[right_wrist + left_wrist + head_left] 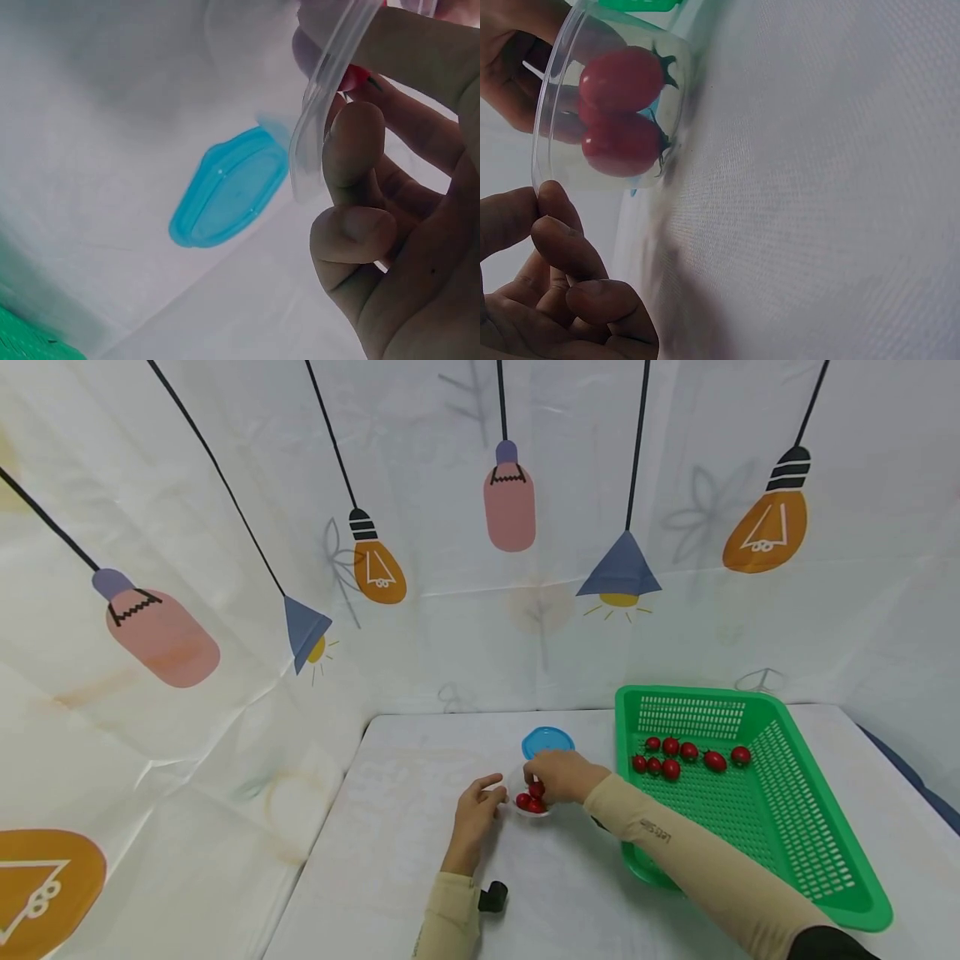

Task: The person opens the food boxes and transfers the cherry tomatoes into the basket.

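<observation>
A small clear plastic container (568, 169) stands on the white tabletop with several red cherry tomatoes (622, 144) inside, green stems still on them. Thumb and forefinger of my left hand (476, 814) pinch its rim from the left. From the other side my right hand (564, 775) reaches over the rim, its fingertips down inside around a cherry tomato (536, 789). The right wrist view shows a bit of red and a green stem (373, 84) between those fingers; the rest is hidden. Just behind the container lies a blue lid (548, 741).
To the right is a green plastic basket (832, 835) holding several more cherry tomatoes (715, 762) toward its back. My right forearm crosses over its near left side. A white printed sheet (450, 643) hangs behind the table.
</observation>
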Motion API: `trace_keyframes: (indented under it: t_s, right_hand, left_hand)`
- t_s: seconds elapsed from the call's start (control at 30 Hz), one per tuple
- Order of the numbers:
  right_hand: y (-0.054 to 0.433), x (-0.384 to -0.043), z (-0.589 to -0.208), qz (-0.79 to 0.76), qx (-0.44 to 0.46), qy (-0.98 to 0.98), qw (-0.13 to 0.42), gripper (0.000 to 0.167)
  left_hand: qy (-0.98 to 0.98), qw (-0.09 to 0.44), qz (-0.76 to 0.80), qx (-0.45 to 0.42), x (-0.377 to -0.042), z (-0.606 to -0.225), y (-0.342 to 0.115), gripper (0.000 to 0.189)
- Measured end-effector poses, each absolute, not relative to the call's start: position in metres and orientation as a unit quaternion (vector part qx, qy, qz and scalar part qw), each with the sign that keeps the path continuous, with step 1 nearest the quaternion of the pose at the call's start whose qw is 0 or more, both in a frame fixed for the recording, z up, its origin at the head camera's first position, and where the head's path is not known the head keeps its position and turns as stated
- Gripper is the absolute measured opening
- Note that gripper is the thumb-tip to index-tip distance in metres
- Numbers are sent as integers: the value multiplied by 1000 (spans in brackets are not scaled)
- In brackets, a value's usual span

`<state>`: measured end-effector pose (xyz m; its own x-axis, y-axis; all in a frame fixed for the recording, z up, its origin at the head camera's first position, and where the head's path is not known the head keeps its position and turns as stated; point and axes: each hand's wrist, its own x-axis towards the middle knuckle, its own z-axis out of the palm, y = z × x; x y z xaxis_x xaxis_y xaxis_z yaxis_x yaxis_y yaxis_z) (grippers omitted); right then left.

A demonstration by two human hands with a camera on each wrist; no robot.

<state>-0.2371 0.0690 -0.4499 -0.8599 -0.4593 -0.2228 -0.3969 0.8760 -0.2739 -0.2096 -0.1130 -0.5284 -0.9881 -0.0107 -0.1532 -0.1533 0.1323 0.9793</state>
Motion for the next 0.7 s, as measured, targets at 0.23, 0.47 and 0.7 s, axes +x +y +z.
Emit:
trace_keyframes:
  t_s: [0.23,0.47,0.7]
  right_hand:
    - [70,-239,-448,-132,-219,955,150,28]
    - [71,-236,-440,-177,-219,949,143,28]
    - [77,-232,-426,-209,-236,941,125,28]
  left_hand:
    - [752,53,654,-56,-209,-527,-113,34]
    - [755,51,652,-54,-209,-527,-114,34]
    - [758,50,648,-56,-208,-528,-114,34]
